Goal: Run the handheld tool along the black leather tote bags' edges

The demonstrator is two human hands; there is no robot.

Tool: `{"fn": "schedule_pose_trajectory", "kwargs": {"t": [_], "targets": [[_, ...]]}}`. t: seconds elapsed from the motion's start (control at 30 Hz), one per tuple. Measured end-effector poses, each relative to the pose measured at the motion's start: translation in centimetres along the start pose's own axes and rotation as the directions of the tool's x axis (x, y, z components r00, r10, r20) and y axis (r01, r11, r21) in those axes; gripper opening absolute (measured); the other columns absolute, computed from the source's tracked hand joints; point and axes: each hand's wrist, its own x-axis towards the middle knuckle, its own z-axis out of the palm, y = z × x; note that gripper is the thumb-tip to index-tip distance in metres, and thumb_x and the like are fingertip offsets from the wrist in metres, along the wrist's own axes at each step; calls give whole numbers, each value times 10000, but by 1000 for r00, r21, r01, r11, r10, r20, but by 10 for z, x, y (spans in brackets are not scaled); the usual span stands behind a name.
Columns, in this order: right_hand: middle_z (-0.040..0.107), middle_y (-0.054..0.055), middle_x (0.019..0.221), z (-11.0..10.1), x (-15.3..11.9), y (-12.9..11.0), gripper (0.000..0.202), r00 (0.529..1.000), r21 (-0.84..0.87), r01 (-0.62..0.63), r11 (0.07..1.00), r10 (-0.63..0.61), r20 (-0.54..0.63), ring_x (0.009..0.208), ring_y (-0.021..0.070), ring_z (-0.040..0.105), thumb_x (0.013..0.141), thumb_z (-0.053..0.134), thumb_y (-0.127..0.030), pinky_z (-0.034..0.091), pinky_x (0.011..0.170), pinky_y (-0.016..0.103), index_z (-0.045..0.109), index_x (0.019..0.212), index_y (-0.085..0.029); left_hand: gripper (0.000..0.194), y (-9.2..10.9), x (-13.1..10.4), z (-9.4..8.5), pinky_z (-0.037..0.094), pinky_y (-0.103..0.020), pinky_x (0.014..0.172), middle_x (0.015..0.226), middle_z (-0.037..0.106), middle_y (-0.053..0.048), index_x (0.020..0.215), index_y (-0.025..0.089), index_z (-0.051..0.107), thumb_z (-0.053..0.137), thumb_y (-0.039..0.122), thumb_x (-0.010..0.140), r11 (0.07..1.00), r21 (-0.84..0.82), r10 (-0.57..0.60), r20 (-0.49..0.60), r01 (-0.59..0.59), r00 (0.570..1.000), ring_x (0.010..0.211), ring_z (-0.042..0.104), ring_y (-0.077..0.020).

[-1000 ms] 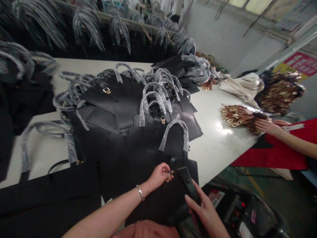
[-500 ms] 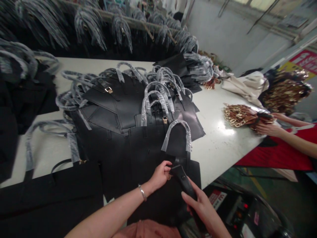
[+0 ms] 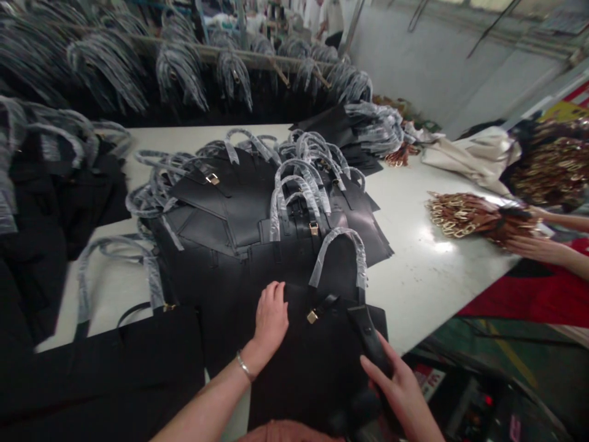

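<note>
My left hand (image 3: pixel 271 314), with a silver bracelet at the wrist, lies flat on a black bag panel (image 3: pixel 317 362), its fingers pointing away from me. My right hand (image 3: pixel 391 380) grips a black handheld tool (image 3: pixel 369 334) over the panel's right side. Between the hands, a strap with a gold clasp (image 3: pixel 312 316) lies near the panel's top edge. A plastic-wrapped handle (image 3: pixel 340 236) arches above that edge. My right palm's far side is hidden by the tool.
Black bag pieces with wrapped handles (image 3: pixel 221 202) are piled beyond my hands. Another black bag (image 3: pixel 115 368) lies at the left. Across the white table (image 3: pixel 414 276), a person's hands (image 3: pixel 536 245) hold a bundle of brown straps (image 3: pixel 478 218).
My left hand has let go of the gold clasp and moved left onto the panel, its fingers now extended. My right hand and the tool appear farther right. The view has shifted slightly.
</note>
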Motion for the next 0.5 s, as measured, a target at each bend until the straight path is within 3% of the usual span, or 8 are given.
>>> {"fn": "schedule_pose_trajectory", "kwargs": {"t": [0.17, 0.27, 0.37, 0.43, 0.5], "targets": [[712, 45, 977, 30, 1, -19, 828, 979, -49, 67, 997, -57, 195, 526, 130, 544, 739, 709, -449, 478, 484, 275, 411, 1467, -193, 221, -2, 19, -5, 464, -382, 909, 1051, 568, -93, 1024, 147, 606, 680, 133, 816, 994, 87, -68, 90, 60, 994, 1020, 550, -250], [708, 47, 923, 48, 3, -40, 786, 952, -85, 116, 990, -86, 293, 531, 134, 561, 751, 684, -385, 472, 469, 263, 423, 1463, -178, 150, -3, 25, -3, 451, -359, 855, 909, 600, -56, 908, 163, 617, 673, 95, 787, 974, -146, -150, 152, 172, 977, 889, 579, -218], [700, 36, 842, 61, 8, -56, 761, 927, -99, 130, 987, -86, 364, 526, 132, 574, 748, 687, -339, 463, 456, 247, 447, 1451, -174, 128, -12, 27, 3, 448, -310, 784, 792, 621, -22, 851, 170, 626, 657, 103, 747, 760, -545, -237, 273, 353, 932, 764, 590, -174], [700, 32, 851, 69, 13, -64, 743, 904, -72, 125, 989, -84, 420, 505, 117, 568, 745, 694, -316, 451, 440, 235, 461, 1440, -192, 131, -17, 25, 7, 447, -272, 708, 769, 638, -21, 848, 158, 645, 673, 169, 721, 622, -669, -238, 335, 408, 912, 712, 591, -156], [697, 33, 891, 75, 18, -71, 731, 871, -14, 114, 993, -94, 482, 481, 97, 554, 744, 698, -308, 436, 417, 224, 466, 1430, -210, 167, -19, 23, 8, 426, -243, 627, 715, 633, -15, 831, 140, 663, 687, 243, 701, 572, -701, -206, 379, 425, 902, 644, 571, -139]]}}
